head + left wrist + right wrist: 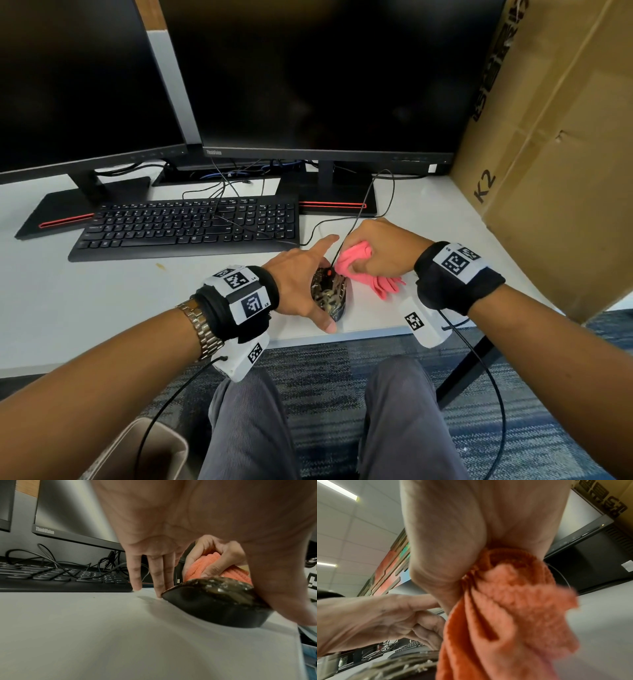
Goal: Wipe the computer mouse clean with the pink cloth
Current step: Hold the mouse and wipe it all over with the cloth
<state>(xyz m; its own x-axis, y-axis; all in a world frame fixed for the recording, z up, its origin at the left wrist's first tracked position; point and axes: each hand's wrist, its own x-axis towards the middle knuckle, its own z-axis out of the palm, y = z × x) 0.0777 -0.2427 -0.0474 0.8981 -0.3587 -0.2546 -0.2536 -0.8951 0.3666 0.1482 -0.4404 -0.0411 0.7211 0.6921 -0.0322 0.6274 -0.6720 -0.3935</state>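
The computer mouse (pixel 330 297) is dark and smeared with pale grime, and it lies near the front edge of the white desk (pixel 120 301). My left hand (pixel 298 284) holds it from the left, thumb at its near end and fingers (pixel 155 569) reaching down its far side to the desk. My right hand (pixel 383 246) grips the bunched pink cloth (pixel 352 262) and presses it on the mouse's front right, by the red wheel. In the left wrist view the cloth (pixel 202 568) sits on top of the mouse (pixel 214 601). A loose end of the cloth (pixel 513 608) hangs from my right fist.
A black keyboard (pixel 185 226) lies left of the mouse, with two dark monitors (pixel 325 68) behind it. The mouse cable (pixel 359 212) runs back to them. A tall cardboard box (pixel 565 137) stands at the right. The desk edge is just under my wrists; a beige bin (pixel 154 448) sits below.
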